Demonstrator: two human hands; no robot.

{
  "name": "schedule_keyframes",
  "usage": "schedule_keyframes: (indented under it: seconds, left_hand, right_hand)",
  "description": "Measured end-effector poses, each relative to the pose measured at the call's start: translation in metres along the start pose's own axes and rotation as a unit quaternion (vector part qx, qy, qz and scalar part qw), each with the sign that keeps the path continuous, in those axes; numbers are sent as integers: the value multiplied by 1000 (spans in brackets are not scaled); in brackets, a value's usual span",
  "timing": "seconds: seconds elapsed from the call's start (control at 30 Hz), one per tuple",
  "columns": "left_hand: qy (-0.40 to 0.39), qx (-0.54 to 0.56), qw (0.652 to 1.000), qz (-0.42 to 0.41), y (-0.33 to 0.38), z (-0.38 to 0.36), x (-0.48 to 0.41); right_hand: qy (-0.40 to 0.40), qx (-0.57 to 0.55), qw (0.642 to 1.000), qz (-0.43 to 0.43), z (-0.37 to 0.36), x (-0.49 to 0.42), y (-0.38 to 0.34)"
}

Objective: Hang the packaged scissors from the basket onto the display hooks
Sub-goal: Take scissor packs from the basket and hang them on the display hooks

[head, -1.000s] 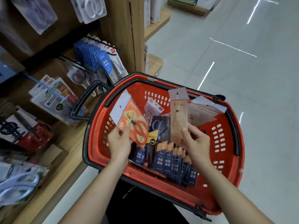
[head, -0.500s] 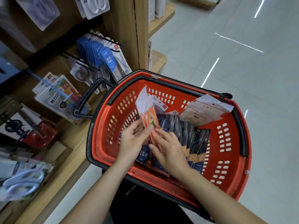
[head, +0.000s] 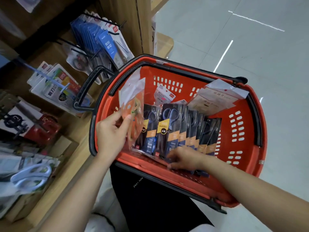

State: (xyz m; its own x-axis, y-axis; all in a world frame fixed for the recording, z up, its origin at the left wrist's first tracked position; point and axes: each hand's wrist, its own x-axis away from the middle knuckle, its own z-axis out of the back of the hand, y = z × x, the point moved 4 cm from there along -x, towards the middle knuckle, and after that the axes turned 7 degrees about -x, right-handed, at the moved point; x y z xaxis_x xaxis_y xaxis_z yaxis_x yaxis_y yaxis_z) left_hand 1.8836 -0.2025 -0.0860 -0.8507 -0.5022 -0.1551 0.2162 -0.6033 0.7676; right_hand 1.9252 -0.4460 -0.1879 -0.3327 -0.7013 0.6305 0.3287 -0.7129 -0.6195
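Observation:
A red basket [head: 242, 166] with black rim holds a row of dark blue scissor packs [head: 177, 129] standing side by side. My left hand [head: 111, 133] pinches a few orange scissor packs [head: 133, 111] in clear sleeves at the basket's left inside wall. My right hand [head: 182, 159] reaches to the bottom ends of the dark packs, fingers curled at their lower edges. Pale flat packs [head: 217, 97] lean against the far right wall. Display hooks [head: 100, 19] on the wooden shelf at left carry blue scissor packs [head: 108, 44].
More hooks at left hold white, red and black packages [head: 55, 84], and light blue scissors [head: 31, 178] hang low at left. The basket's black handle [head: 87, 91] points toward the shelf. Grey tiled floor [head: 250, 47] lies to the right.
My left hand lifted the orange packs up and to the left. My right hand let go of them and dropped to the bottoms of the dark packs.

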Motion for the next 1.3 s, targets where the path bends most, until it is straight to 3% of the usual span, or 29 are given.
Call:
schedule_keyframes:
  seconds: [0.1,0.2,0.33,0.4,0.5,0.63,0.83,0.93,1.03,1.13,1.3]
  left_hand:
    - [2,10,1000,24,-2,4,3]
    - [7,19,999,31,0,4,3]
    - [20,29,999,41,0,5,2]
    - [28,33,998,47,0,5,2]
    - [30,42,996,67,-4,5,0]
    - [28,87,990,111,-9,4,-3]
    - [-15,220,954,203,-2,-9,-4]
    - [-35,264,936,231,6,-21,3]
    - [-46,291,926,235,15,-28,11]
    - [-53,290,929,224,15,-27,12]
    - [-78,289,930,213,22,-28,12]
  right_hand:
    - [23,39,999,1,-1,-6,1]
    - [83,54,993,-59,13,-8,12]
    - [168,-81,977,-107,40,-1,33]
    - [226,-214,943,-121,55,11,38]
    - [246,-387,878,-136,62,27,44]
    - [324,-456,827,-65,65,42,33]
    - [443,-251,855,101,65,45,-27]
    - [409,-133,891,143,47,25,-52]
    - [318,-198,920,112,30,9,-60]
    - [312,-306,891,126,26,4,-59]
    - [366,-348,852,139,35,1,-54]
